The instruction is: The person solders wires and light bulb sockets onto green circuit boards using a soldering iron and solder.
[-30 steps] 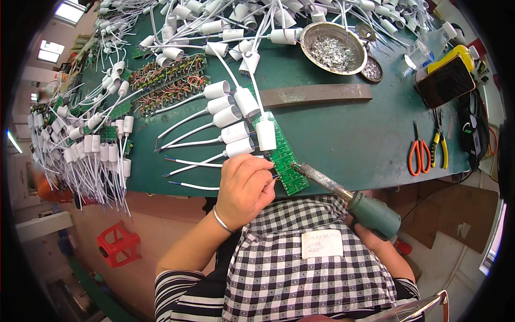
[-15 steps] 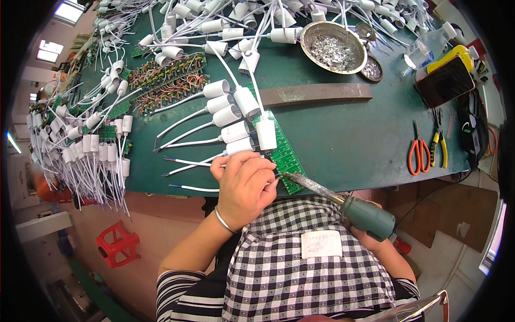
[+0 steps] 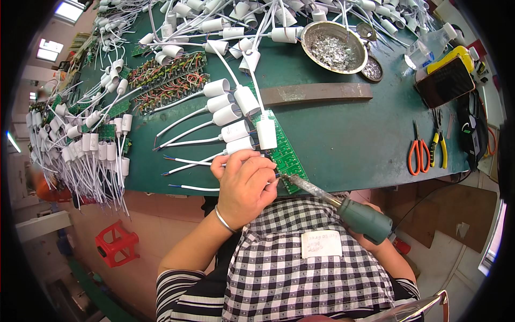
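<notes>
Soldering iron (image 3: pixel 351 211), right hand (image 3: pixel 365 241) partly hidden

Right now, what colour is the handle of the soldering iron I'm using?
The soldering iron handle is dark green, seen best in the head view.

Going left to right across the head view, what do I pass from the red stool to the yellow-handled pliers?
Red stool, the person's left hand, green-handled soldering iron, orange-handled tool, yellow-handled pliers.
</notes>
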`<state>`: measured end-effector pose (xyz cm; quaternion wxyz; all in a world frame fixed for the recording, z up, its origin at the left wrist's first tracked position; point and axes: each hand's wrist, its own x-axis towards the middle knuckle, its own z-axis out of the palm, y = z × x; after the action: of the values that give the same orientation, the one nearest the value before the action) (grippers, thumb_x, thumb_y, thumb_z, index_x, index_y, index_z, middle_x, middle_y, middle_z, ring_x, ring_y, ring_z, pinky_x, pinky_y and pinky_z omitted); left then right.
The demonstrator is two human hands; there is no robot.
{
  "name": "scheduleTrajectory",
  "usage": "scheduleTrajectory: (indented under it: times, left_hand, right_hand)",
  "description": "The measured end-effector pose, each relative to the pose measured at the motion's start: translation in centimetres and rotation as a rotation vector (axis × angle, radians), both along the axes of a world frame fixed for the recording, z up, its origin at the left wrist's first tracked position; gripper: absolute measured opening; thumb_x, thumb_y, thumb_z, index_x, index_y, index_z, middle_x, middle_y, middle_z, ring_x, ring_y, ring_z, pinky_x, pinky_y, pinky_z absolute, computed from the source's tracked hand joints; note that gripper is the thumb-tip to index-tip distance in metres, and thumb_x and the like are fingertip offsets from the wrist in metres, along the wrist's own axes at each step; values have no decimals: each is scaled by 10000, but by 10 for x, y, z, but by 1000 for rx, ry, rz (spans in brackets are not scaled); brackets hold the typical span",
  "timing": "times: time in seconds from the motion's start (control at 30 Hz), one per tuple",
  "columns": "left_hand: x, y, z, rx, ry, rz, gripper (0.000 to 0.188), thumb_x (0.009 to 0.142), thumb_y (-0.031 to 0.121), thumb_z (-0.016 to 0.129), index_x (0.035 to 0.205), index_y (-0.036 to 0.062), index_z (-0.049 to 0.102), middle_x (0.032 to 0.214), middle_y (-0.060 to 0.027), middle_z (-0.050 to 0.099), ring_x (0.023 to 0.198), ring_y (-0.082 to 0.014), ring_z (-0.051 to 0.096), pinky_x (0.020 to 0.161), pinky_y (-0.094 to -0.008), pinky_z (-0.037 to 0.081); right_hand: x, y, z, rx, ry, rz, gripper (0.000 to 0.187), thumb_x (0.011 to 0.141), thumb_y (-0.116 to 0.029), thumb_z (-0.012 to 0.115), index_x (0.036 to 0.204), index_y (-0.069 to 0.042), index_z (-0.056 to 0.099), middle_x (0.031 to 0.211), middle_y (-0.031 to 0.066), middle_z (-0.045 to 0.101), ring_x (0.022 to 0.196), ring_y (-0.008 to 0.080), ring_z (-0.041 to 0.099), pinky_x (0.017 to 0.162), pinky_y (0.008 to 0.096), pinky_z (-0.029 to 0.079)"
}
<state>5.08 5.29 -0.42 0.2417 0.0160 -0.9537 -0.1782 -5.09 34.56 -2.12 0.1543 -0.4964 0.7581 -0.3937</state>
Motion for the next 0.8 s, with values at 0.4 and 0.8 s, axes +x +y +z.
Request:
scheduleTrajectory:
  times: [0.4,0.8]
  left_hand:
    - [0,0,-1,-8,4,-3,192,597,92,704,716,155,566,957,38,603,993,-213,525,886,-412,254]
    - [19,-5,2,29,-64,19,396,600,117,773,946,129,579,1139,-67,552,1060,-278,494,893,-433,315]
  right_hand:
    - [-2,-3,7,-67,71,-49,259,830,-151,650,1010,32,614,882,105,671,719,169,658,670,280,525]
    - [-3,5,-4,-50,-472,-132,316,794,-140,626,1052,37,582,797,90,654,642,170,637,630,290,512]
